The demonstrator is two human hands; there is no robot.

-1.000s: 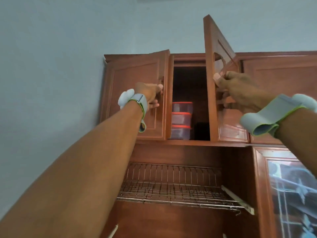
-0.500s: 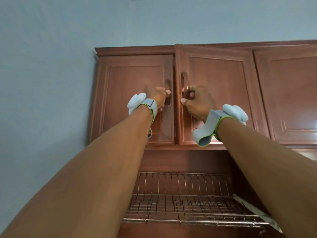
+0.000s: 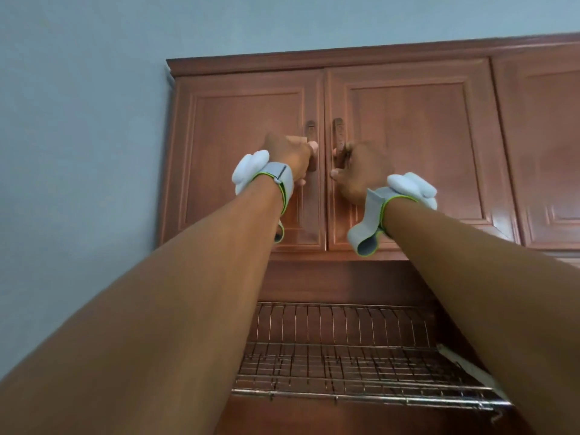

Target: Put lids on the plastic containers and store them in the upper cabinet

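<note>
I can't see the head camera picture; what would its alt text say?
Two bare arms reach up to a closed wooden upper cabinet, the left hand on the left door's handle and the right hand on the right door's handle. Both wrists wear grey straps, and a wire rack hangs below.

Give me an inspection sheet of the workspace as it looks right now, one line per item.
Surface: no counter in view; empty wire rack below the cabinet.
Job's things: upper cabinet, left door and right door shut; containers not visible.
Clutter: nothing seen.
Grippers: left hand on left handle; right hand on right handle; both wear wrist bands.
Cables: nothing seen.
Surroundings: pale blue wall; another cabinet door at right.
</note>
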